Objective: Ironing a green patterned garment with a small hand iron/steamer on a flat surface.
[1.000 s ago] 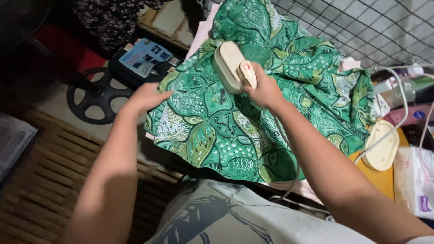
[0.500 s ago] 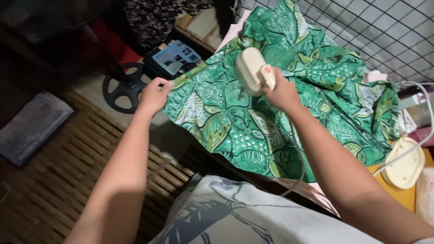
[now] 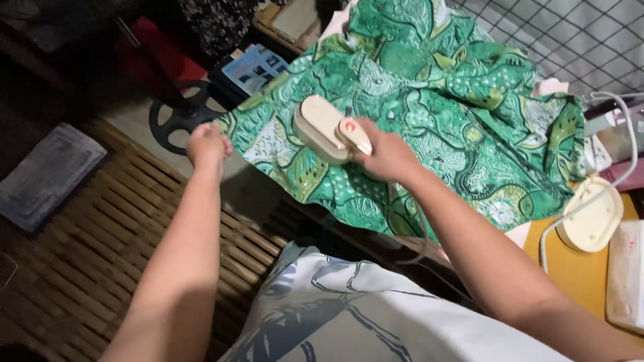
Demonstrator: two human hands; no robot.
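Matt green cloth point(image 3: 436, 114), smooth plastic iron point(image 3: 322, 127)

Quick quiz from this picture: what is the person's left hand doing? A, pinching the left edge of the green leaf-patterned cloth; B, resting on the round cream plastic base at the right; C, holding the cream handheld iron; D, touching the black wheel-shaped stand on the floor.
A: the left hand is closed on the left edge of the green leaf-patterned cloth, while the right hand grips the cream handheld iron.
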